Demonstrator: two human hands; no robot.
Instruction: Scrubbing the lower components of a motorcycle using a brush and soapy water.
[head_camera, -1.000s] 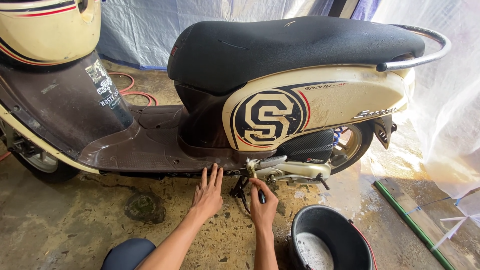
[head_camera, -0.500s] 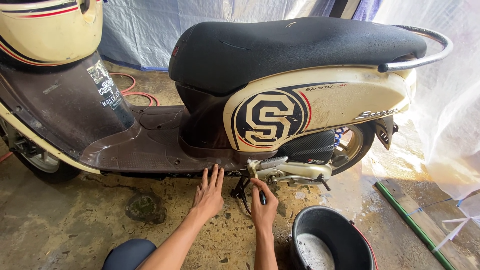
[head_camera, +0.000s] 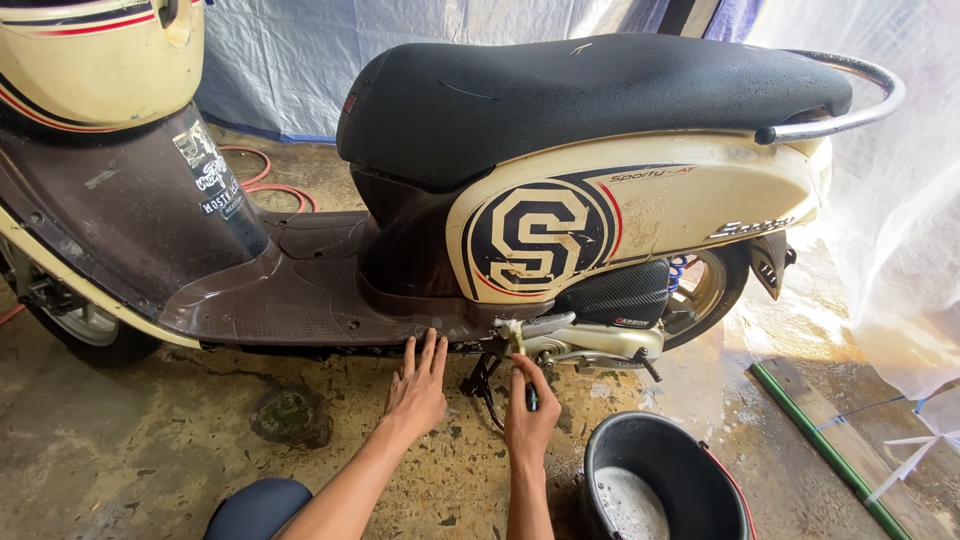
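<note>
A cream and brown scooter (head_camera: 640, 205) with a black seat (head_camera: 590, 95) stands side-on in front of me. My left hand (head_camera: 418, 390) lies flat, fingers spread, against the lower edge of the brown footboard (head_camera: 300, 300). My right hand (head_camera: 528, 410) is closed around a small dark tool whose tip points up at the silver engine part (head_camera: 590, 340) under the side panel, next to the black side stand (head_camera: 482, 380).
A black bucket (head_camera: 610, 460) with soapy water sits on the wet concrete floor at my right. A green-edged plank (head_camera: 830, 440) lies at the right. A red hose (head_camera: 265, 180) coils behind the scooter. Plastic sheeting hangs behind and at the right. My blue knee (head_camera: 255, 510) shows below.
Both hands stay at the scooter's underside; the view has shifted only slightly.
</note>
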